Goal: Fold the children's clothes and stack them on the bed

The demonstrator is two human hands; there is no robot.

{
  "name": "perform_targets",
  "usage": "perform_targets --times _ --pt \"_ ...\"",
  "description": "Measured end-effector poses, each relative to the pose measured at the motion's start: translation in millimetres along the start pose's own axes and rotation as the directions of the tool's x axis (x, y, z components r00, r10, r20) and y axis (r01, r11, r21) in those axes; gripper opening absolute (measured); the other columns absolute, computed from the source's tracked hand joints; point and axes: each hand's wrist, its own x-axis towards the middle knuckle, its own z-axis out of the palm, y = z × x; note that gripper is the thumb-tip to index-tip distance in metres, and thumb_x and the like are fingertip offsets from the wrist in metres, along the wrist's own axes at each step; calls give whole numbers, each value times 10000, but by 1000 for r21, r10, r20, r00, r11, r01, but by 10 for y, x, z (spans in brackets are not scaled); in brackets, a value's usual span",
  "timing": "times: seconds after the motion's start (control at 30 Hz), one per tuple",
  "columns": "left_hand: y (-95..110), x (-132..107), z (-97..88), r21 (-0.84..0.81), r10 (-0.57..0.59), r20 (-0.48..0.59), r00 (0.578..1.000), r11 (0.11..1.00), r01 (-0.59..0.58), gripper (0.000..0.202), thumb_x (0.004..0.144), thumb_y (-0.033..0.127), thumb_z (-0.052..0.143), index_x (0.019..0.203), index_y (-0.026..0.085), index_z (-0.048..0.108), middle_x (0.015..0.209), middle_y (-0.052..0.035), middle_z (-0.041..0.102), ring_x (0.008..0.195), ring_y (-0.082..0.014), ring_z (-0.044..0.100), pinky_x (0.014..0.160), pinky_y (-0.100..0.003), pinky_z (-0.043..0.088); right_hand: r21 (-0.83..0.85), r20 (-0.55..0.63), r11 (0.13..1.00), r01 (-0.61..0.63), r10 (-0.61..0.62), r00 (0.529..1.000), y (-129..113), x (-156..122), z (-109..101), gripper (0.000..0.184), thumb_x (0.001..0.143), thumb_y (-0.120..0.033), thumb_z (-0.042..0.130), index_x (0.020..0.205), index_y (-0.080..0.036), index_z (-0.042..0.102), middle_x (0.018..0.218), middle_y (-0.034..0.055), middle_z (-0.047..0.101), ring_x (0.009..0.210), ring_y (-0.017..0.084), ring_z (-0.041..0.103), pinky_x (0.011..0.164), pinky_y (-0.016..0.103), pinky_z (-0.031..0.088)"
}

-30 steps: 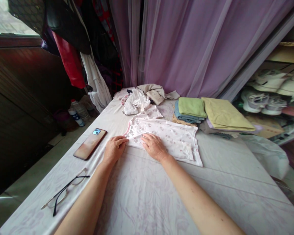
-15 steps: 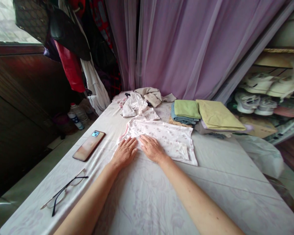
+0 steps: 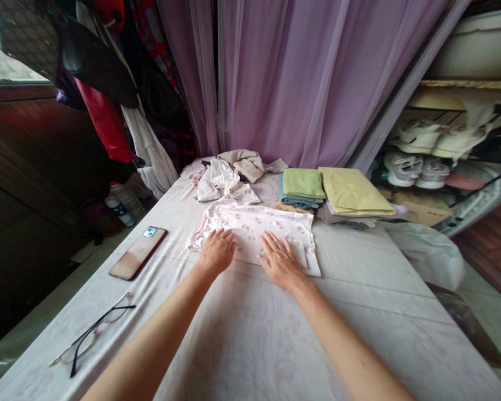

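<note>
A white shirt with a small pink print (image 3: 267, 220) lies spread on the cloth-covered table, its sleeve folded in along the near side. My left hand (image 3: 217, 249) rests palm down on the near left part of the shirt, fingers laid on the fabric and slightly bent. Further right, my right hand (image 3: 280, 260) presses flat on the folded sleeve with its fingers apart. Neither hand grips anything. Just behind the shirt is a loose heap of pale clothes (image 3: 223, 178).
Folded stacks with a green cloth (image 3: 303, 184) and a yellow cloth (image 3: 354, 191) on top stand at the back right. A phone (image 3: 138, 253) and eyeglasses (image 3: 92, 332) lie at left. Purple curtains (image 3: 284, 83) hang behind; a shoe shelf (image 3: 417, 170) stands at right.
My right hand has slid right along the shirt, onto its folded sleeve. The left hand stays near the shirt's left part, fingers a little more bent. The view has turned slightly right.
</note>
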Motion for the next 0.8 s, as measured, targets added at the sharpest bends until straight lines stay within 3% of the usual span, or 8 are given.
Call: perform_targets --times 0.1,0.23,0.57,0.8 --pt "147 158 160 -42 21 39 999 999 -20 444 988 347 371 1379 196 520 1481 -87 486 1391 -264 404 1137 -448 325 23 26 999 38 -39 999 -95 -21 12 562 996 -406 289 1505 -174 349 1585 83 298 1469 225 235 1191 486 144" --pt "165 209 326 -28 -23 114 993 999 26 555 989 480 344 1473 215 405 1562 -71 356 1457 -276 282 1174 -497 256 8 36 1000 2 -2 999 -51 -45 40 568 994 -421 292 1497 -168 366 1587 89 291 1464 229 245 1192 481 143" --pt "141 197 325 14 -19 115 993 1000 18 630 970 555 335 1505 222 353 1573 -69 337 1467 -280 255 1180 -501 238 -71 28 992 -101 103 994 396 -220 19 593 987 -455 289 1489 -153 383 1583 109 300 1462 233 252 1191 455 152" --pt "132 188 326 -22 5 82 997 1000 -3 694 938 617 362 1497 205 370 1560 -100 359 1453 -316 280 1170 -530 233 -26 -5 971 -237 236 972 612 -324 24 555 990 -417 277 1488 -194 379 1579 87 320 1452 222 268 1182 503 149"
